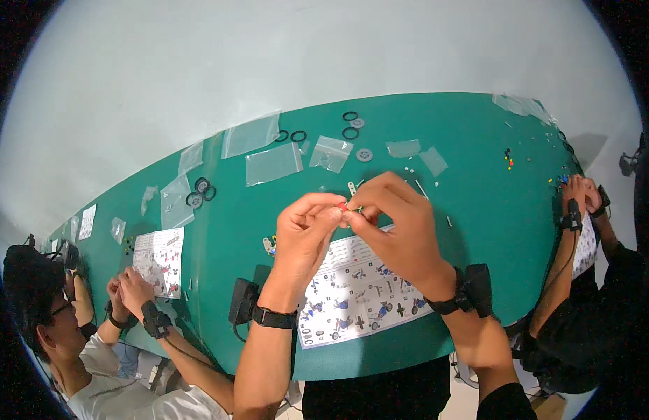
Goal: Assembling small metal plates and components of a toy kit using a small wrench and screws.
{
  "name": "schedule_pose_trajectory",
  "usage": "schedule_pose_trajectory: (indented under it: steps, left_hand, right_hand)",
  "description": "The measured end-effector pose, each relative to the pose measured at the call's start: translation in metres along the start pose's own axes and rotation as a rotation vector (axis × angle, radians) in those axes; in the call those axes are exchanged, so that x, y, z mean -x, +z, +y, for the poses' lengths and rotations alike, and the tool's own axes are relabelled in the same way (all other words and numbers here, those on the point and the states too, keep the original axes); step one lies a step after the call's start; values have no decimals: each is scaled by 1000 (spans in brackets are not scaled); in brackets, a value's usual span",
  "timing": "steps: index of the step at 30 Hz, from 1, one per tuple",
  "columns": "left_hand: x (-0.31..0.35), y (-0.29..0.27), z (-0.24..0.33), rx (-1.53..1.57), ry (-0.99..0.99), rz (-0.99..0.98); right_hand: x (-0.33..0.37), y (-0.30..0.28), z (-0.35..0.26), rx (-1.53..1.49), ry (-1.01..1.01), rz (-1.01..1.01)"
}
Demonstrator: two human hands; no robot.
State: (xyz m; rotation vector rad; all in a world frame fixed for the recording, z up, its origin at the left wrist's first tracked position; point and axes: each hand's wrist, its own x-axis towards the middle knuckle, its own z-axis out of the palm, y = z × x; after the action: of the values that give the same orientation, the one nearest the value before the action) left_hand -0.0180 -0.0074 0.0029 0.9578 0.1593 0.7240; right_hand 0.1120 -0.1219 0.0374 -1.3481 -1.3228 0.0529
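Observation:
My left hand (pixel 312 227) pinches a small red plastic part (pixel 343 207) between thumb and fingertips, above the far edge of a printed instruction sheet (pixel 345 308). Close against it, my right hand (pixel 401 227) has thumb and forefinger pressed together at the same spot. What lies between the right fingertips is mostly hidden. Just beyond the hands, a pale strip with holes (pixel 351 188) shows on the table. A thin metal rod (pixel 421 189) and a screw (pixel 449 222) lie to the right. Small mixed pieces (pixel 270 245) sit left of my left wrist.
Across the green table (pixel 478 161) lie clear plastic bags (pixel 274 164), black rubber rings (pixel 298 136) and grey wheels (pixel 364 155). At the left, a co-worker's hands (pixel 132 288) are by another sheet (pixel 160 262). A second co-worker's hands (pixel 582 192) are at the right edge.

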Motion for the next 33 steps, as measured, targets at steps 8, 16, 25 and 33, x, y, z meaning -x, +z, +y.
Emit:
schedule_pose_trajectory:
  steps: [8, 16, 25, 33]
  left_hand:
    - [-2, -19, 3, -62, 77, -85]
    - [-1, -24, 17, -70, 63, -149]
    - [-3, -29, 32, -724, 53, 74]
    - [-12, -47, 21, -987, 179, 18]
  right_hand:
    - [0, 2, 6, 28, -132, -31]
    - [-5, -7, -5, -14, -146, -70]
    - [-20, -73, 42, 285, 253, -60]
    - [-2, -74, 76, 439, 254, -321]
